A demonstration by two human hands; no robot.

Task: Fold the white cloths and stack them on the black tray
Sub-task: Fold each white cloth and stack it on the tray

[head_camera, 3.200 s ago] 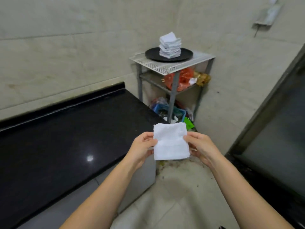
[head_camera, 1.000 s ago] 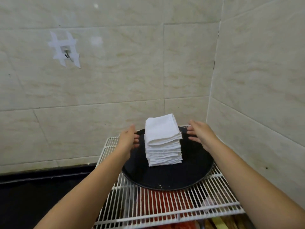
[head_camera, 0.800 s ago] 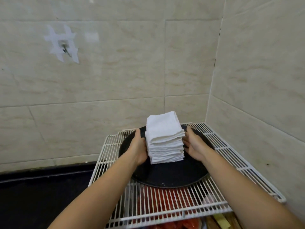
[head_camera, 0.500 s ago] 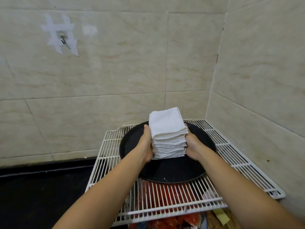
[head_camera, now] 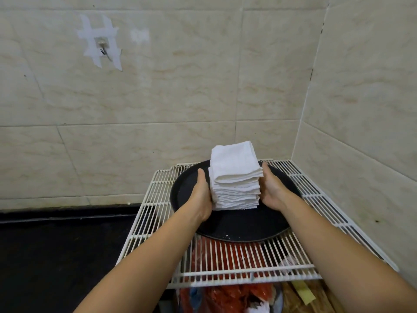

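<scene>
On the round black tray (head_camera: 237, 227) atop the white wire rack (head_camera: 155, 213) I see the stack of folded white cloths (head_camera: 235, 177) — my left hand (head_camera: 200, 195) and right hand (head_camera: 272, 188) press flat against its sides, fingers mostly straight — tiled corner behind.

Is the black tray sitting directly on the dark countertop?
No, the black tray rests on the white wire rack, beside the dark countertop.

cloths (head_camera: 234, 168): white terry | tray (head_camera: 243, 224): matt black | rack (head_camera: 158, 199): white-coated wire
</scene>
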